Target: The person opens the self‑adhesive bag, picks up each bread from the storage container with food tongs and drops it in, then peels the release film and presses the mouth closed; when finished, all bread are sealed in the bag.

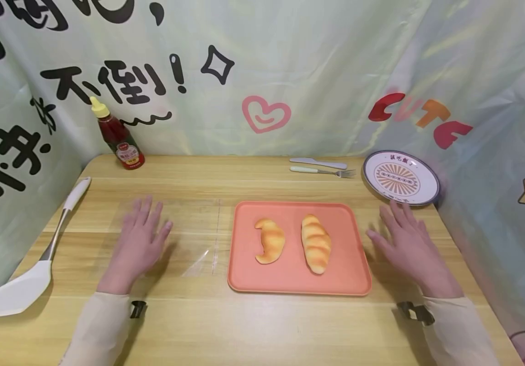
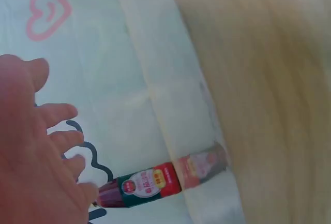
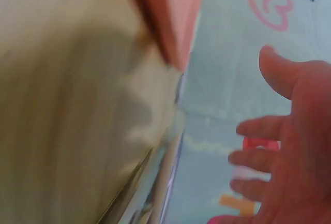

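Note:
My left hand [image 1: 141, 239] hovers over the left part of the wooden table, its fingers spread and nothing in them. On the other side, my right hand [image 1: 410, 244] is also spread and holds nothing, between the tray and the plate. A pink tray [image 1: 289, 282] lies in the middle. On it rest a curved croissant [image 1: 272, 241] and a longer bread roll [image 1: 315, 244]. The round patterned plate [image 1: 401, 178] is just beyond my right fingertips. In the left wrist view, a sauce bottle [image 2: 147, 185] appears past my left fingers [image 2: 64, 138].
A white spatula [image 1: 20, 287] with a metal shaft lies along the left edge. At the back are a table knife [image 1: 318, 163] and a fork [image 1: 323, 171]. Transparent film [image 1: 200, 259] lies left of the tray. Printed cloth [image 1: 326, 76] hangs around the table.

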`<state>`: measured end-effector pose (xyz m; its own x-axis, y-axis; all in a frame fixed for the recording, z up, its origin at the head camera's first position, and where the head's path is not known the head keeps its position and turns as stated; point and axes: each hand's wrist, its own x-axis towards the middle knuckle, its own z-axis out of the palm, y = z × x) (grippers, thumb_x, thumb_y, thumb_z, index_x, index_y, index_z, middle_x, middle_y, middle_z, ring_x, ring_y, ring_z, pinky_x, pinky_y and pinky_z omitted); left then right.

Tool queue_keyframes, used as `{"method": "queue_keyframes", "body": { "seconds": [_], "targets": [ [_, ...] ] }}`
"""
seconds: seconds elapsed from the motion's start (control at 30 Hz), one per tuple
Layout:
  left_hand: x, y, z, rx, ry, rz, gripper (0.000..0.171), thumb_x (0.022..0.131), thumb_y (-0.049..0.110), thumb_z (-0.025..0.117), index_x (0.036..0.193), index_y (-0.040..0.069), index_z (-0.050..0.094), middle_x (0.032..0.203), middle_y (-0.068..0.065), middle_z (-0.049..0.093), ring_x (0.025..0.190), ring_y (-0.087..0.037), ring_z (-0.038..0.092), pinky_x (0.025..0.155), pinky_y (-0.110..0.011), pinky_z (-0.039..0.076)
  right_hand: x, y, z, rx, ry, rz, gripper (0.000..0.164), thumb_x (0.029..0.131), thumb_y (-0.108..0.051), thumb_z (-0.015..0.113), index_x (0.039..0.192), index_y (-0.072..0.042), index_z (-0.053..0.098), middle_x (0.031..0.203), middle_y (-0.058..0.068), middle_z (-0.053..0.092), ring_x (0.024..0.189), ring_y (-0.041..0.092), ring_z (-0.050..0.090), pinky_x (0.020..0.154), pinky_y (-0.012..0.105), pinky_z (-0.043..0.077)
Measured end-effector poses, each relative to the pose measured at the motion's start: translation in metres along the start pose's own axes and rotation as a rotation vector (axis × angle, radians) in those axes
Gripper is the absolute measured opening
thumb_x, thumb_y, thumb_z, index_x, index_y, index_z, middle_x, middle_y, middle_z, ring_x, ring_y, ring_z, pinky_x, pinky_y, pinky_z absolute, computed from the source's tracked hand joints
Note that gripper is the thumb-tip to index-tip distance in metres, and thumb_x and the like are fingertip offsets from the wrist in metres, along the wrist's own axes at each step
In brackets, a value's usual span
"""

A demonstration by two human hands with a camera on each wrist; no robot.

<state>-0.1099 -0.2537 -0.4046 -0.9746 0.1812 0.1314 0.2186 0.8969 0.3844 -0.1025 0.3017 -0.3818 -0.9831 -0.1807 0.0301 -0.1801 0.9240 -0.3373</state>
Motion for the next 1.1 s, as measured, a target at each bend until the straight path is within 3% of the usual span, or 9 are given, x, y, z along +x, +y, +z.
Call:
{"method": "queue_keyframes", "body": {
  "seconds": [0.17,0.27,0.37,0.57,0.73,0.9,0.93,1.1],
  "targets": [
    [0.005,0.003,-0.003,-0.229,0.014,0.008,0.064,0.106,0.036,0.044,0.153,-0.002,0.023,0.162,-0.017,0.009,0.147,-0.037,0.008,0.116,-0.055,0.009,0.009,-0.027,-0.004,0.094,0.042,-0.162,0.061,0.1,-0.031,0.057,0.146,0.006,0.04,0.154,0.027,0.028,0.143,0.044,0.019,0.109,0.064,0.021],
    [0.006,0.005,-0.003,-0.289,0.003,0.001,0.063,0.105,0.036,0.046,0.154,0.003,0.025,0.162,-0.013,0.012,0.143,-0.042,0.02,0.112,-0.059,0.019,0.015,-0.045,-0.003,0.118,0.037,-0.217,0.056,0.1,-0.029,0.059,0.145,0.001,0.045,0.152,0.022,0.035,0.138,0.044,0.031,0.104,0.064,0.03],
    [0.007,0.007,-0.001,-0.333,-0.005,0.013,0.061,0.104,0.035,0.049,0.153,0.005,0.029,0.161,-0.01,0.017,0.141,-0.043,0.025,0.109,-0.061,0.026,0.023,-0.063,0.002,0.139,0.029,-0.269,0.051,0.1,-0.028,0.059,0.143,-0.002,0.049,0.15,0.019,0.04,0.135,0.042,0.037,0.105,0.061,0.031],
    [0.011,0.01,0.003,-0.36,-0.034,0.063,0.059,0.102,0.035,0.055,0.148,0.002,0.039,0.157,-0.013,0.029,0.141,-0.039,0.028,0.11,-0.06,0.025,0.041,-0.098,0.014,0.226,-0.016,-0.382,0.046,0.098,-0.022,0.063,0.139,-0.004,0.054,0.141,0.015,0.052,0.13,0.035,0.046,0.107,0.053,0.036],
    [0.015,0.016,0.005,-0.381,-0.077,0.079,0.061,0.1,0.035,0.059,0.145,-0.001,0.042,0.156,-0.016,0.031,0.141,-0.039,0.028,0.112,-0.058,0.023,0.051,-0.129,0.025,0.263,-0.09,-0.42,0.048,0.098,-0.029,0.064,0.139,-0.007,0.055,0.137,0.008,0.057,0.121,0.027,0.056,0.102,0.046,0.043],
    [0.018,0.019,0.007,-0.375,-0.098,0.081,0.063,0.098,0.036,0.063,0.143,-0.002,0.045,0.154,-0.016,0.036,0.141,-0.038,0.029,0.113,-0.056,0.023,0.058,-0.154,0.034,0.267,-0.167,-0.428,0.046,0.096,-0.031,0.065,0.138,-0.014,0.056,0.135,0.0,0.058,0.12,0.019,0.056,0.102,0.041,0.043],
    [0.018,0.02,0.009,-0.37,-0.104,0.081,0.063,0.097,0.037,0.063,0.143,-0.003,0.045,0.153,-0.016,0.036,0.141,-0.038,0.03,0.113,-0.056,0.023,0.059,-0.158,0.036,0.268,-0.183,-0.435,0.046,0.096,-0.03,0.066,0.139,-0.014,0.056,0.136,0.0,0.057,0.127,0.019,0.051,0.104,0.041,0.042],
    [0.021,0.021,0.012,-0.334,-0.154,0.075,0.06,0.097,0.031,0.065,0.143,-0.003,0.045,0.153,-0.017,0.037,0.14,-0.039,0.03,0.112,-0.056,0.023,0.07,-0.181,0.045,0.263,-0.247,-0.466,0.048,0.097,-0.029,0.065,0.14,-0.011,0.054,0.137,0.0,0.057,0.127,0.017,0.051,0.105,0.036,0.041]
  ]
}}
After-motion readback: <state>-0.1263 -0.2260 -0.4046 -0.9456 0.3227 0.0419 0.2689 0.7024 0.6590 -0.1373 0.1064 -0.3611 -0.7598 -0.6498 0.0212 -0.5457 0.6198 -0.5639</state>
